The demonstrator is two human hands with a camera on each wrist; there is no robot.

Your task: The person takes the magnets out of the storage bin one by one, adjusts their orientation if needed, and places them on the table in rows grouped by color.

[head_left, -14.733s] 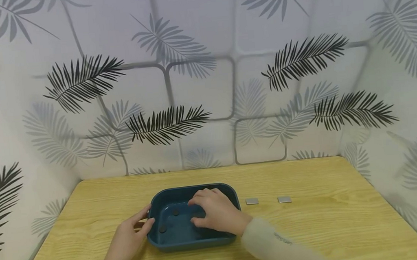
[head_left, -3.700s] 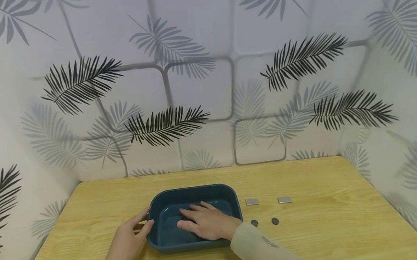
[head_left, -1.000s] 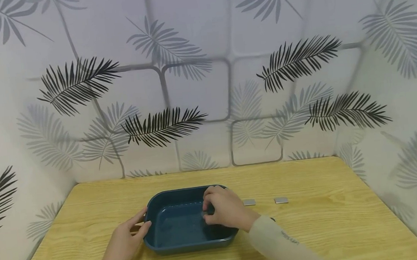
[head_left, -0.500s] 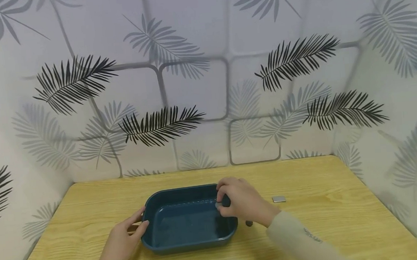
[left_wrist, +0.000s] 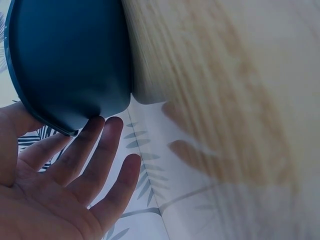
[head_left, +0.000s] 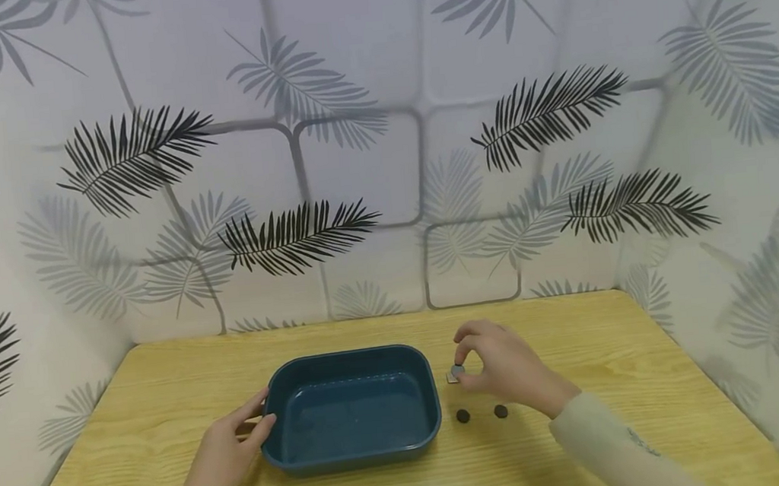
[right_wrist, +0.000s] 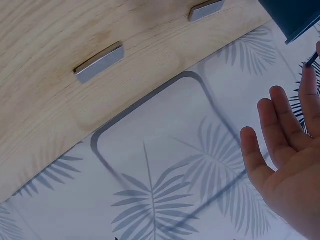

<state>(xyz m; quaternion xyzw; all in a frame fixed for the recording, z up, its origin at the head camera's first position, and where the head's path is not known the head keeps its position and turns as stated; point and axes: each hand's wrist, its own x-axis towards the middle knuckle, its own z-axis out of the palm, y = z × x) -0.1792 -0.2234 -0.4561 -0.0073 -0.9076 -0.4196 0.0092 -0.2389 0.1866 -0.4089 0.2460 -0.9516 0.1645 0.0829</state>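
Observation:
My left hand (head_left: 224, 454) holds the left end of a dark blue rectangular tray (head_left: 353, 463). In the left wrist view its fingertips (left_wrist: 112, 127) meet the outer wall of the tray (left_wrist: 70, 60), with the thumb at the rim. Right of the tray, my right hand (head_left: 509, 367) pinches a small dark round disc (head_left: 457, 370) between thumb and index finger, raised over the table. The right wrist view catches the disc (right_wrist: 312, 59) edge-on; the other fingers spread loosely. Two more dark discs, a left one (head_left: 463, 416) and a right one (head_left: 501, 411), lie on the table in front of that hand.
Two small silver rectangular blocks, one nearer (right_wrist: 100, 62) and one farther (right_wrist: 206, 9), lie on the wood-grain table (head_left: 575, 335). In the head view my right hand hides one and partly covers the other. A leaf-patterned backdrop (head_left: 364, 275) rises behind the table.
My right hand has come out of the tray and moved right, carrying the disc past the rim. Two discs seen in the tray earliest are gone from it; two lie on the table. Left hand stays.

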